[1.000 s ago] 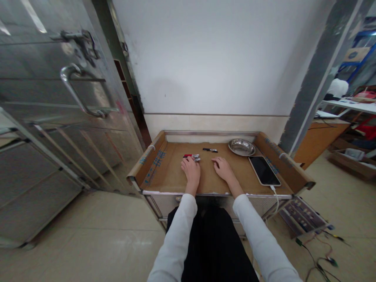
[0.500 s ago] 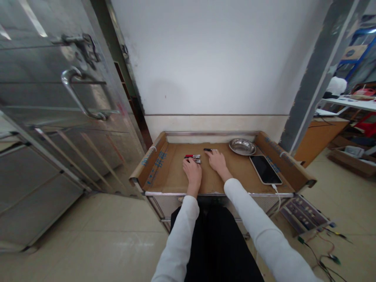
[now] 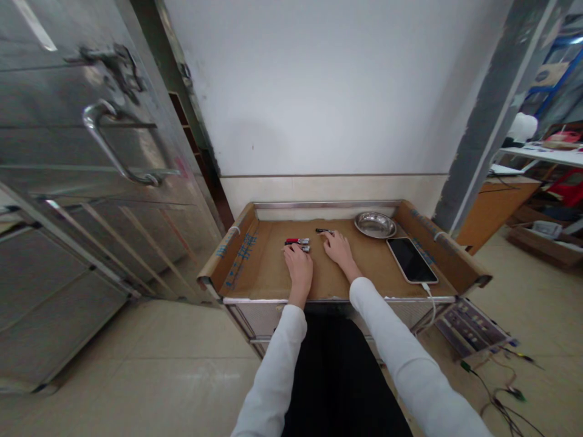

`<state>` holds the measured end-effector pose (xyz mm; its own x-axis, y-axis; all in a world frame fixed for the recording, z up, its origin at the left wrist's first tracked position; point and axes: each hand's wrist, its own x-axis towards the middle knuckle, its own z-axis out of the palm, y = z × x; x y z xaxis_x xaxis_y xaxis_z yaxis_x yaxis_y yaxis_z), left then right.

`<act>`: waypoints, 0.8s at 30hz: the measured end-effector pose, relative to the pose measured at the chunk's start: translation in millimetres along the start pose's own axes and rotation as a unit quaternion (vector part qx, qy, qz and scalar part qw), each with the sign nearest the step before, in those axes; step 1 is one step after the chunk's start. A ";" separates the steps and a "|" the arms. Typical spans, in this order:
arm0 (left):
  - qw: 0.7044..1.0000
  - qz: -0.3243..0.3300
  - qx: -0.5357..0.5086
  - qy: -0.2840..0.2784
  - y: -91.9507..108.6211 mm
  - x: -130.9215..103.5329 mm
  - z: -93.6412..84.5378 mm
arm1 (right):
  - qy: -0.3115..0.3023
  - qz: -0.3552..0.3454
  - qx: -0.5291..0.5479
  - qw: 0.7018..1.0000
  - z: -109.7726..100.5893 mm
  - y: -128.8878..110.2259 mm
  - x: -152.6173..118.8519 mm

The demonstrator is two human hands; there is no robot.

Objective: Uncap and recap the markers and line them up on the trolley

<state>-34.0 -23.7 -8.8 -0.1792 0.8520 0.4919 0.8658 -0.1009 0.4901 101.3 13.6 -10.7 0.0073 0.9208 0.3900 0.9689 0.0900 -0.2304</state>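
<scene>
On the cardboard-lined top of a metal cart, my left hand (image 3: 298, 264) has its fingers bent over a short black stick with a silver end (image 3: 305, 248), which it partly hides. Just behind it, a similar red stick with a silver end (image 3: 296, 241) lies parallel. Further right, my right hand (image 3: 339, 247) has its thumb and fingertips at the near side and right end of a small black stick (image 3: 322, 230). The fingers seem closed on that end, though the contact is small in view. I cannot tell exactly what kind of tools these sticks are.
A round metal dish (image 3: 375, 224) stands at the back right of the cart. In front of it lies a phone (image 3: 412, 260) with a white cable (image 3: 430, 297). Raised cardboard sides (image 3: 228, 258) border the cart. An electrical box (image 3: 476, 328) with loose leads sits on the floor at right.
My right hand has shifted slightly to the right, and the small black stick has tilted a little. My left hand stays over the black-and-silver stick. The view has moved slightly.
</scene>
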 end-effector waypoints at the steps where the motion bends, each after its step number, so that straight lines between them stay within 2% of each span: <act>1: 1.000 -0.001 0.005 0.000 0.3 -0.1 -0.2 | -0.001 -0.007 0.009 1.000 -1.2 -0.1 -0.9; 8: 0.999 0.008 0.037 -0.006 1.9 -1.0 -2.5 | -0.005 -0.025 0.032 0.999 -4.7 -1.3 -3.3; 16: 0.998 -0.029 0.051 -0.008 6.2 -1.3 -6.2 | 0.014 -0.030 0.061 0.998 -5.3 -0.5 -4.2; 20: 0.998 -0.030 0.062 -0.005 7.3 -2.1 -7.0 | 0.053 0.036 0.029 0.998 -8.0 -0.9 -6.1; 24: 0.999 -0.019 0.050 -0.005 5.6 -1.9 -6.3 | 0.056 0.082 0.002 0.995 -6.5 -0.6 -6.7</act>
<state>-31.7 -29.1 -2.5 -0.2093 0.8592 0.4668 0.9010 -0.0161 0.4336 102.3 5.0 -7.3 0.1930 0.8747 0.4446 0.9516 -0.0564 -0.3022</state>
